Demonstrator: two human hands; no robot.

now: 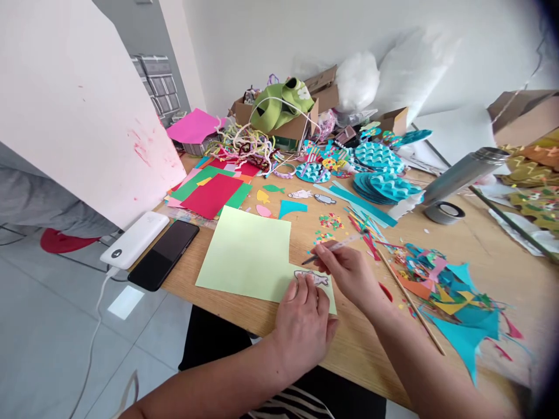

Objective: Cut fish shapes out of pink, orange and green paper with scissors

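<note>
A pale green sheet of paper [244,253], with a notch cut from its upper right, lies near the table's front edge. On its right part rests a small paper fish cutout [322,280] with a dark outline. The fingers of my left hand [303,320] lie flat over the lower side of the cutout and press it onto the sheet. My right hand [351,272] grips a pen [348,240], its dark tip just above the fish. Whether the tip touches the paper, I cannot tell. Beyond the sheet are a blue paper scrap [292,208] and several fish shapes [274,188].
To the left are a black phone [165,255] and a white power bank [134,237] with a cable. Paper scraps [465,326] and a thin wooden stick [413,302] lie right. Behind stand blue paper discs [384,187], a steel flask [463,174] and coloured sheets [213,196].
</note>
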